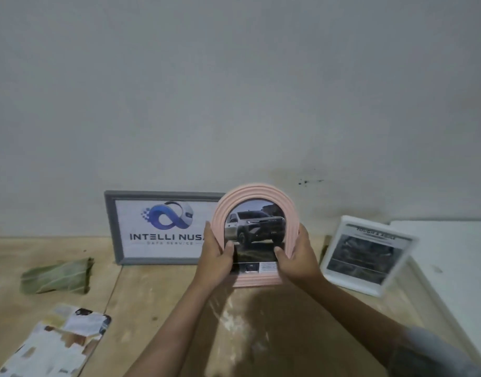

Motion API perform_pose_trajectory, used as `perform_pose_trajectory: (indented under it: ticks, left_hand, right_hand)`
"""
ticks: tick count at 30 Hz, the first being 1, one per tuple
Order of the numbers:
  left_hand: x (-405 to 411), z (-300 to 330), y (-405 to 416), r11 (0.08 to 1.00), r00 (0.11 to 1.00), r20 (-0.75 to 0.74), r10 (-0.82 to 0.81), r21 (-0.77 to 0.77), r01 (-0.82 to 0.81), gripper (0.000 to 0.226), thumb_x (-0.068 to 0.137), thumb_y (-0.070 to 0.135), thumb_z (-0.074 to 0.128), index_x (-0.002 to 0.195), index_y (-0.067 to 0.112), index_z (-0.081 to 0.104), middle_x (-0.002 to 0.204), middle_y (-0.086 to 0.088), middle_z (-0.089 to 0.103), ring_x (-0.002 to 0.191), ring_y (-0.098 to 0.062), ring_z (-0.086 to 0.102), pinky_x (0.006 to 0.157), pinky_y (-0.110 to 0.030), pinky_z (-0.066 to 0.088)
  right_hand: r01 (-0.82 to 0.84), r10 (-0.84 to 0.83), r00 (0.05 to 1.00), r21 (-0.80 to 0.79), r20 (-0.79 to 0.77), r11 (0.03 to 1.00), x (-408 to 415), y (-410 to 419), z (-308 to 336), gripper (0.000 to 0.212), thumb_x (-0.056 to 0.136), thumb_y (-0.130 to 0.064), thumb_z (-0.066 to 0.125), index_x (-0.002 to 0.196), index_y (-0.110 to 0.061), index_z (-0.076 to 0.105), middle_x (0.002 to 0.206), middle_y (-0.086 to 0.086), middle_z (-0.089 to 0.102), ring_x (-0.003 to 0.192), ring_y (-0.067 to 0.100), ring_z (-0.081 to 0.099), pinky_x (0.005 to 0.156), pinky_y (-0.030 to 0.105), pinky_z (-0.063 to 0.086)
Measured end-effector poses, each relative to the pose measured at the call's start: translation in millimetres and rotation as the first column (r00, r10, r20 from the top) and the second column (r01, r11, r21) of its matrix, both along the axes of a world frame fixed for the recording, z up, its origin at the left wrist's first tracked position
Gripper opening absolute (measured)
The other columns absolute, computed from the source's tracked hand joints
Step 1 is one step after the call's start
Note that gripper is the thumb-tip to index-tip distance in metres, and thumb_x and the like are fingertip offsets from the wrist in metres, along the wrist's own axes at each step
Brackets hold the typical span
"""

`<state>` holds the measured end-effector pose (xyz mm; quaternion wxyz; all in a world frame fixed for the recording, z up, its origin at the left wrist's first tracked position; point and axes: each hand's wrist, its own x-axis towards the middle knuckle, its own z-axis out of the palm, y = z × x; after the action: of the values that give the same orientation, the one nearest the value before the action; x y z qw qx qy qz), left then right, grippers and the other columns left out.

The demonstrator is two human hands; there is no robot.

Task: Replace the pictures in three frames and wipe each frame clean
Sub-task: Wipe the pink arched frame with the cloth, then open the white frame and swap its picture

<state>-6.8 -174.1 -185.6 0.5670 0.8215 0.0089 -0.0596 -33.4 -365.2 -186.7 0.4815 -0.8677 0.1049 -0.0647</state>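
**You hold the pink arch frame up with both hands**

Both your arms reach forward over the bench [157, 300]. Your left hand [216, 258] grips the left edge of the pink frame [257, 235], with the thumb pressed on the front near the bottom of the picture. Your right hand [298, 258] grips the right edge the same way, thumb on the front and fingers [302, 235] curled round behind. A grey sleeve [435, 352] covers your right arm near the elbow.

The pink frame stands upright and faces you. Its bottom edge is at or just above the bench; you cannot tell which. Inside it is a picture of a silver truck [254, 227], with small print along the bottom.

Behind the pink frame, to its left, a grey frame [111, 229] leans on the wall. It holds a sign with a blue logo, and the pink frame hides its right end. To the right of the pink frame, a white frame [367, 253] stands tilted, with a dark, blurry picture in it.

Far left of the pink frame lies a folded green cloth [56, 276]. Nearer you, left of the pink frame, lies a loose stack of pictures [54, 344].
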Motion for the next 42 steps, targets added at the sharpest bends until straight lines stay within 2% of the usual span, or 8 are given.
perform_pose_trajectory:
  ticks: [10, 18, 21, 25, 29, 34, 37, 42]
  left_hand:
    - [45.1, -36.2, -73.6, 0.996, 0.997, 0.027, -0.072, 0.052, 0.071, 0.091, 0.078, 0.063, 0.048, 0.151, 0.026, 0.008, 0.155, 0.0, 0.024, 0.144, -0.019, 0.024, 0.115, -0.05, 0.027]
    - [58.1, -29.8, -91.9, 0.995, 0.998, -0.017, -0.06, 0.084, 0.061, 0.076, 0.095, 0.028, 0.052, 0.152, 0.022, 0.002, 0.157, 0.005, 0.016, 0.142, -0.008, 0.015, 0.118, -0.038, 0.019]
    - [55.8, -35.7, -96.3, 0.988, 0.997, -0.068, 0.03, 0.15, -0.019, 0.082, 0.095, 0.03, 0.052, 0.152, 0.015, -0.005, 0.161, -0.001, 0.005, 0.147, -0.02, 0.008, 0.116, -0.034, 0.014]
    - [46.1, -47.1, -102.6, 0.957, 0.958, -0.138, 0.251, 0.181, -0.225, 0.077, 0.093, 0.029, 0.056, 0.151, 0.006, 0.01, 0.157, -0.011, 0.021, 0.144, -0.029, 0.021, 0.116, -0.04, 0.021]
    - [23.1, -55.0, -116.7, 0.948, 0.927, -0.206, 0.313, 0.136, -0.29, 0.036, 0.089, 0.014, 0.058, 0.119, 0.0, 0.044, 0.12, -0.015, 0.053, 0.106, -0.029, 0.052, 0.088, -0.036, 0.044]
    - [-1.7, -44.1, -155.3, 0.989, 0.949, -0.281, 0.143, 0.067, -0.129, 0.05, 0.094, 0.021, 0.054, 0.138, 0.003, 0.04, 0.133, -0.016, 0.052, 0.118, -0.03, 0.051, 0.101, -0.038, 0.042]
    - [-6.4, -30.0, -185.8, 0.999, 0.964, -0.265, -0.008, 0.029, 0.016, 0.055, 0.094, 0.024, 0.054, 0.142, 0.005, 0.034, 0.143, -0.011, 0.043, 0.13, -0.027, 0.044, 0.104, -0.033, 0.036]
    - [-5.4, -5.4, -231.3, 0.978, 0.957, -0.205, -0.206, -0.087, 0.192, 0.059, 0.093, 0.026, 0.056, 0.145, 0.011, 0.031, 0.147, -0.007, 0.039, 0.135, -0.02, 0.039, 0.108, -0.03, 0.034]
  right_hand:
    - [0.045, -0.045, 0.998, 0.0, -0.039, 0.999, 45.3, -85.2, -56.4, 0.094, 0.067, -0.048, 0.06, 0.143, -0.021, 0.013, 0.137, 0.007, 0.04, 0.129, 0.024, 0.039, 0.108, 0.045, 0.037]
    - [0.019, -0.021, 0.999, -0.068, -0.031, 0.998, 66.3, -90.9, -83.8, 0.098, 0.071, -0.032, 0.074, 0.145, -0.021, 0.011, 0.142, 0.007, 0.033, 0.131, 0.023, 0.035, 0.106, 0.032, 0.036]
    - [0.029, -0.031, 0.999, -0.121, -0.015, 0.992, 62.3, -88.8, -86.0, 0.099, 0.073, -0.034, 0.07, 0.147, -0.019, 0.005, 0.148, 0.01, 0.027, 0.138, 0.026, 0.028, 0.11, 0.041, 0.035]
    - [0.017, -0.023, 0.994, -0.061, -0.105, 0.998, 41.8, -77.4, -86.2, 0.094, 0.083, -0.027, 0.065, 0.148, -0.021, -0.002, 0.156, 0.006, 0.013, 0.145, 0.025, 0.011, 0.113, 0.045, 0.029]
    - [-0.055, 0.058, 0.996, 0.048, -0.066, 0.997, -9.8, -78.2, -95.2, 0.073, 0.084, -0.035, 0.058, 0.145, -0.015, 0.022, 0.144, 0.003, 0.035, 0.134, 0.021, 0.036, 0.105, 0.042, 0.041]
    - [0.391, -0.375, 0.92, 0.292, -0.112, 0.873, -61.3, -102.4, -76.1, 0.029, 0.094, -0.036, 0.049, 0.117, -0.018, 0.051, 0.108, -0.001, 0.06, 0.099, 0.014, 0.058, 0.092, 0.023, 0.048]
    - [0.688, -0.701, 0.709, 0.296, -0.079, 0.663, -67.8, -134.6, -78.3, 0.026, 0.094, -0.027, 0.052, 0.114, -0.01, 0.055, 0.107, 0.01, 0.06, 0.103, 0.027, 0.058, 0.091, 0.039, 0.048]
    - [0.763, -0.745, 0.645, 0.098, -0.171, 0.639, -56.1, -189.0, -74.0, 0.073, 0.083, -0.011, 0.064, 0.144, -0.006, 0.024, 0.144, 0.017, 0.033, 0.133, 0.033, 0.032, 0.108, 0.047, 0.033]
